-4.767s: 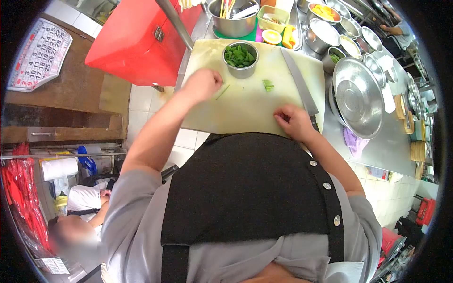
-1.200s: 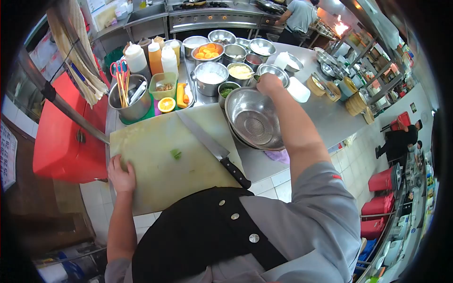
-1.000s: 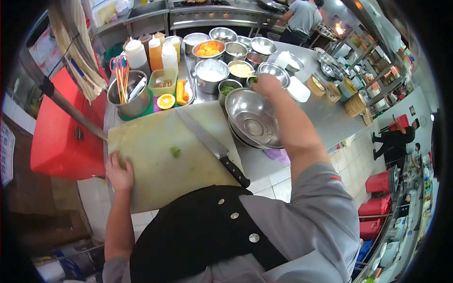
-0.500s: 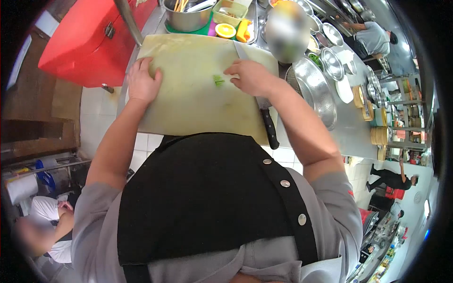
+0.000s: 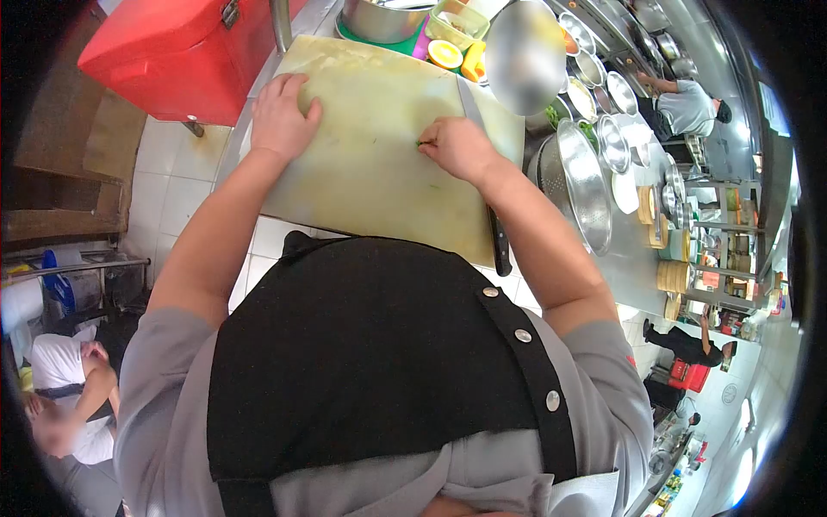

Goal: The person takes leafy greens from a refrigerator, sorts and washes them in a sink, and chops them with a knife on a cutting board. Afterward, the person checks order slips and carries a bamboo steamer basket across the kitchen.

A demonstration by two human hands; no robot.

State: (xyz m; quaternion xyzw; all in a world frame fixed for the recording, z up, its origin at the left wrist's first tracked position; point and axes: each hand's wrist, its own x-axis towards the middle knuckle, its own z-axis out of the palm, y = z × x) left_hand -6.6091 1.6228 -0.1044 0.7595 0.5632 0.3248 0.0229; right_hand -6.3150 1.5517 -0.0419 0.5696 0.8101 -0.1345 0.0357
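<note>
A pale yellow-green cutting board [image 5: 362,181] lies in front of me. My left hand [image 5: 282,119] rests on its upper left part, fingers stretched and thumb apart, holding nothing. Over the right half of the board, my right hand [image 5: 458,148] is closed, its fingertips pinched on chopped greens [image 5: 421,144]; only a little green shows, the rest is hidden. A knife [image 5: 500,245] with a black handle lies along the board's right side, partly hidden beneath my right hand and wrist. Tiny green specks remain on the board's surface.
A red cooler box [image 5: 181,65] stands to the left. Behind the board are a metal pot [image 5: 385,21], a halved orange fruit [image 5: 444,54] and a plastic tub [image 5: 457,26]. Metal colanders [image 5: 586,185] and bowls crowd the right counter. Other people are at left and right.
My right hand has closed over the small pile of chopped greens and gathered it from the board. My left hand stays on the board. The view has shifted slightly.
</note>
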